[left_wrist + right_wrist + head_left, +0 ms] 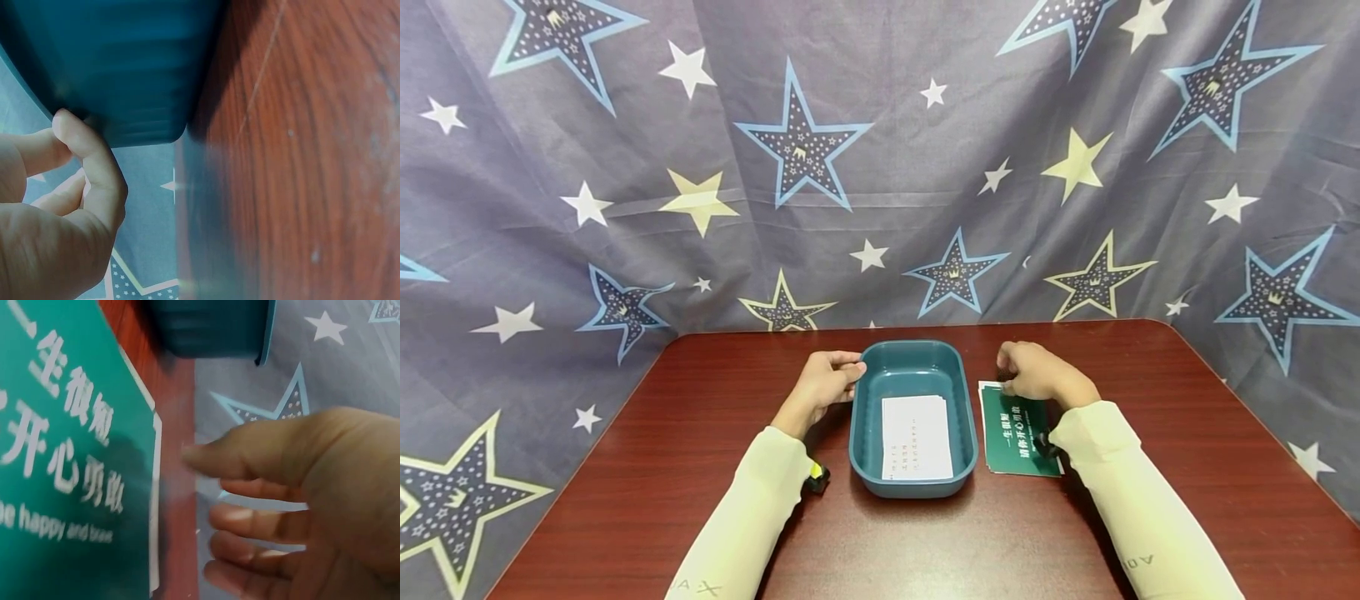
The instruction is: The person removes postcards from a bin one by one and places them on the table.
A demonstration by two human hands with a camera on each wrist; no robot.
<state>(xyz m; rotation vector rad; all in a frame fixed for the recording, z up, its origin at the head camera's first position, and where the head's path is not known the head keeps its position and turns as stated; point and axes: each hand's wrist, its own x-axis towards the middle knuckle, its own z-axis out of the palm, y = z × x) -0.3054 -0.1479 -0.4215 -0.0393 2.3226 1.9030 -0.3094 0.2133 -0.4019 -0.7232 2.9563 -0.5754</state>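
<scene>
A blue-green plastic tray (913, 490) with rounded corners stands at the middle of the table. White cards (917, 425) with small printed writing lie inside it. My left hand (822, 387) pinches the tray's left rim near the far corner; in the left wrist view its thumb and finger meet at the rim of the ribbed tray wall (140, 69). To the right of the tray lies a stack of green cards (1006, 446) with white lettering, their edges uneven. Over the stack's far end is my right hand (1037, 371), holding nothing, its fingers loosely bent beside the cards' edge in the right wrist view.
The reddish-brown wooden table (700, 517) carries the tray and the cards. Behind its far edge hangs a grey curtain (887, 217) with blue, white and yellow stars. Dark wrist devices (817, 479) show at both cream sleeves (737, 517).
</scene>
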